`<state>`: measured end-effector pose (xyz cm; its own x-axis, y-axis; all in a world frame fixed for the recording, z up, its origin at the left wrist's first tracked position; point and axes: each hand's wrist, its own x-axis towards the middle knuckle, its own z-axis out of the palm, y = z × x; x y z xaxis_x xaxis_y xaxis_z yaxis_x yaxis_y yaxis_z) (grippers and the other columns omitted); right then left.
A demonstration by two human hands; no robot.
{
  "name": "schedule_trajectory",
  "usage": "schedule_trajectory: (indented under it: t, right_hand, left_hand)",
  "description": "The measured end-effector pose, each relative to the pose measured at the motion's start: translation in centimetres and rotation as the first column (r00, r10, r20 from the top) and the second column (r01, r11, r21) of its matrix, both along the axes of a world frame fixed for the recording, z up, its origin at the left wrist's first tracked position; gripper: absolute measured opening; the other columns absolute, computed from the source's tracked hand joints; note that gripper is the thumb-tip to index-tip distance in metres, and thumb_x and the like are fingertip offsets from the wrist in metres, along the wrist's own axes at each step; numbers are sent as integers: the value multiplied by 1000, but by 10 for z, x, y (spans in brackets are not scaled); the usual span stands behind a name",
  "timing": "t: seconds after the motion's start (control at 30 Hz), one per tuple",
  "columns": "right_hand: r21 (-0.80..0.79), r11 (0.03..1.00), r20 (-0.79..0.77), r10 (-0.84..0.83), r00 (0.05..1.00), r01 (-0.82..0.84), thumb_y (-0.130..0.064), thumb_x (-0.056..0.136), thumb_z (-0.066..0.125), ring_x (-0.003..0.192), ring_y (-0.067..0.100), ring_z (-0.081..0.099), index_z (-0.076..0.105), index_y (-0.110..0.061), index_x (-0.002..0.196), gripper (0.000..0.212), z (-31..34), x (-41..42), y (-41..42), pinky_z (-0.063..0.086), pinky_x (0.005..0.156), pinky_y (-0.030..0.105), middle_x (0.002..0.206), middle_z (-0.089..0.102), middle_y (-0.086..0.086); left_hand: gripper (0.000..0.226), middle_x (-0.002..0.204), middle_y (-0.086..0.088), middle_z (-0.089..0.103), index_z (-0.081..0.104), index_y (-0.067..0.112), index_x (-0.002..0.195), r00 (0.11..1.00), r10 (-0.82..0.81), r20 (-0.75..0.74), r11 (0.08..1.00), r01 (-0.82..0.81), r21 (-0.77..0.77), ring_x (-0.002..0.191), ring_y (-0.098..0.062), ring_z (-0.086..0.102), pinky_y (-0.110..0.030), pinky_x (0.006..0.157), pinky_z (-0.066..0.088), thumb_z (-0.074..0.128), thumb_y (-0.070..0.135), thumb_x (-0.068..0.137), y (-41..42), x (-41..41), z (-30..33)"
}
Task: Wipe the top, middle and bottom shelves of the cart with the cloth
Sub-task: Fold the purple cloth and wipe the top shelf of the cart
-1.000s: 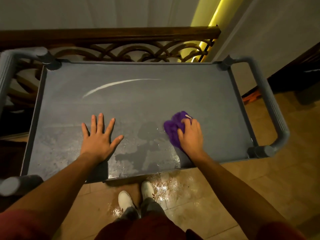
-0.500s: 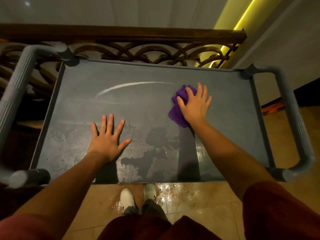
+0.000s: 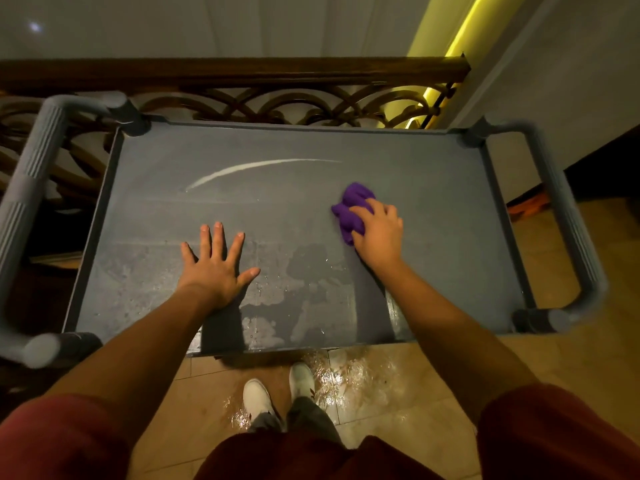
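The grey cart's top shelf (image 3: 433,188) fills the middle of the view, with wet patches near its front edge and a pale curved streak (image 3: 249,168) toward the back. My right hand (image 3: 379,233) presses a bunched purple cloth (image 3: 351,209) onto the shelf right of centre. My left hand (image 3: 216,268) lies flat on the shelf left of centre, fingers spread, holding nothing. The middle and bottom shelves are hidden under the top one.
Grey tubular handles stand at the cart's left end (image 3: 31,202) and right end (image 3: 571,230). A dark wooden railing (image 3: 242,72) with iron scrollwork runs behind the cart. The tiled floor (image 3: 363,379) by my white shoes (image 3: 258,396) is wet.
My right hand first pushed the cloth away toward the back of the shelf, then drew it back a little toward me and to the right. My left hand stayed planted.
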<state>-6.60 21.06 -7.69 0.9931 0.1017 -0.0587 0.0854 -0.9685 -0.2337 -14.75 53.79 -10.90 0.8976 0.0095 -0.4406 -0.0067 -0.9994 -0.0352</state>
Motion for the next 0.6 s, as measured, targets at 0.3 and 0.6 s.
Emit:
schedule_trajectory:
  t: [0.3, 0.6]
  right_hand:
    - [16, 998, -163, -56, 985, 60, -28, 84, 74, 120, 30, 49, 64, -32, 127, 44, 17, -145, 7, 48, 99, 43, 137, 53, 4]
    - [42, 999, -201, 26, 979, -18, -26, 78, 77, 121, 29, 51, 59, -31, 132, 57, 22, -170, 15, 52, 95, 40, 134, 53, 6]
  left_hand:
    - [94, 158, -14, -34, -26, 33, 153, 999, 3, -36, 1000, -4, -17, 147, -39, -27, -68, 116, -4, -12, 84, 76, -5, -3, 13]
    - [90, 163, -18, -26, -22, 28, 156, 996, -7, -94, 1000, 5, -20, 149, -44, -21, -70, 116, -1, 6, 80, 87, -10, -1, 30]
